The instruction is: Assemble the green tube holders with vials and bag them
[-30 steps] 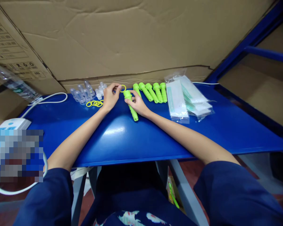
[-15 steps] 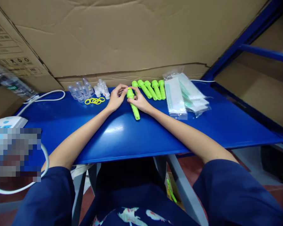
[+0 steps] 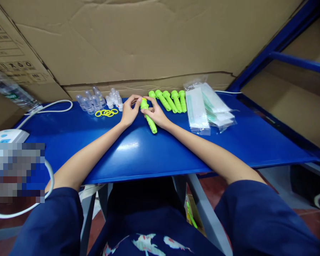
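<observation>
Near the back middle of the blue table, my right hand (image 3: 158, 115) is wrapped round a bright green flashlight-shaped tube (image 3: 150, 123). Its wider head points away from me, and its narrow end slants toward the front. A yellow ring (image 3: 144, 99) sits at the head end. My left hand (image 3: 130, 111) has thumb and index finger pinched at that end, on the ring. Right fingertips reach the head too, and the exact contact is partly hidden. Several loose yellow rings (image 3: 107, 113) lie left of my left hand.
Behind the rings stand clear domed caps (image 3: 89, 101) and small white-based clear pieces (image 3: 114, 99). Several green tubes (image 3: 173, 102) lie right of my hands, beside plastic-bagged packs (image 3: 198, 108). A white power strip (image 3: 9, 136) with its cable is at left; cardboard (image 3: 149, 42) backs the table.
Both hands stay on the green tube, with small finger shifts around its head and the yellow ring. The whole view has shifted slightly; the loose parts lie as before.
</observation>
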A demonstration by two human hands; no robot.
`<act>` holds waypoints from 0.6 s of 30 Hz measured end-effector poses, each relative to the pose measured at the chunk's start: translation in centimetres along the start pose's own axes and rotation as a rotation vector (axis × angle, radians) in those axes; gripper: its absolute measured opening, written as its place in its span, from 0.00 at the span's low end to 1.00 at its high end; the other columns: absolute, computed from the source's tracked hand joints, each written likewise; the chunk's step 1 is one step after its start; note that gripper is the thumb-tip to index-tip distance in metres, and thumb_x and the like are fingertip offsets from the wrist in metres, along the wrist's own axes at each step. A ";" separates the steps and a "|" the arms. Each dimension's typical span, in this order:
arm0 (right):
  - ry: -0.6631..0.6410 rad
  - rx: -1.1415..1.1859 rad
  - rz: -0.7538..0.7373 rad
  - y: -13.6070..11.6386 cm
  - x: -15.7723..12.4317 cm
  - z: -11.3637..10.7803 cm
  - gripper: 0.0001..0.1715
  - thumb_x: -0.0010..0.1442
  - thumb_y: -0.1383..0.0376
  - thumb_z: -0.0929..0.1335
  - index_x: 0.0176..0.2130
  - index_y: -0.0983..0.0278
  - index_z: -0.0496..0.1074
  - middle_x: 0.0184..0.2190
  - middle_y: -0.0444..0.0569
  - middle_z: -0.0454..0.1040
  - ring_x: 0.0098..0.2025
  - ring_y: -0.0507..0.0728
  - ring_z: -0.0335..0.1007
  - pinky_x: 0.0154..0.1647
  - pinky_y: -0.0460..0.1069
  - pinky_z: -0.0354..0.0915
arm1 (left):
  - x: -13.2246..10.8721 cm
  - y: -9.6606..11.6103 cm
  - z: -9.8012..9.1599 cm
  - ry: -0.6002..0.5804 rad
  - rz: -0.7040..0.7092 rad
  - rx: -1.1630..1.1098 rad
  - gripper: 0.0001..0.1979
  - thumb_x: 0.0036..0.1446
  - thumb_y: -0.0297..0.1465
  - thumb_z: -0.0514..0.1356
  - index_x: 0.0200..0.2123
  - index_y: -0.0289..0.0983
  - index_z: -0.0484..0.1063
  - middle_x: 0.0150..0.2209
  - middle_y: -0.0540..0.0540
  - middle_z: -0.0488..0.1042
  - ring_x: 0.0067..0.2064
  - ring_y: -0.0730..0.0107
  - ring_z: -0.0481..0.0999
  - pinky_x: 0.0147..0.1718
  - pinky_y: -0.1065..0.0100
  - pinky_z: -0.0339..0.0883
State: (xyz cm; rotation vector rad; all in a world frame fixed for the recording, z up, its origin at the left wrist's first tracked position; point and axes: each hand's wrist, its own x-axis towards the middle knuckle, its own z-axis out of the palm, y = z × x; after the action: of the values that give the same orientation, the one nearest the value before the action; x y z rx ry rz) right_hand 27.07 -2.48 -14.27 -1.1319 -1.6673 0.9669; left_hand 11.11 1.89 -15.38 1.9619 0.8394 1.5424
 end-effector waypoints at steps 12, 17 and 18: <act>-0.048 0.249 -0.061 2.7 1.2 0.3 0.46 0.64 0.45 0.74 0.67 0.62 0.55 0.38 0.48 0.83 0.30 0.54 0.79 0.27 0.48 0.75 | 0.0 -0.3 -0.5 -0.022 -0.059 -0.096 0.21 0.67 0.49 0.62 0.48 0.38 0.81 0.51 0.40 0.86 0.53 0.61 0.86 0.57 0.62 0.77; -0.013 0.300 -0.045 2.3 0.9 0.4 0.50 0.58 0.45 0.78 0.65 0.64 0.58 0.37 0.48 0.82 0.24 0.52 0.76 0.20 0.46 0.72 | -0.2 -0.3 -0.6 -0.042 -0.150 -0.123 0.23 0.65 0.47 0.65 0.53 0.36 0.82 0.58 0.38 0.84 0.58 0.57 0.84 0.62 0.58 0.76; 0.001 0.302 -0.049 2.3 0.8 0.4 0.49 0.56 0.44 0.79 0.64 0.63 0.59 0.39 0.48 0.82 0.23 0.51 0.75 0.19 0.46 0.72 | -0.2 -0.2 -0.5 -0.055 -0.159 -0.142 0.25 0.64 0.48 0.66 0.54 0.36 0.82 0.59 0.37 0.83 0.59 0.56 0.84 0.63 0.57 0.75</act>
State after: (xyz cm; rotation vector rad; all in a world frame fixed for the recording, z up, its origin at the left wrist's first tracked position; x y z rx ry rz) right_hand 27.19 -1.06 -16.34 -0.8856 -1.4807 1.1422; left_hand 10.53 1.86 -15.58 1.7831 0.8188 1.4104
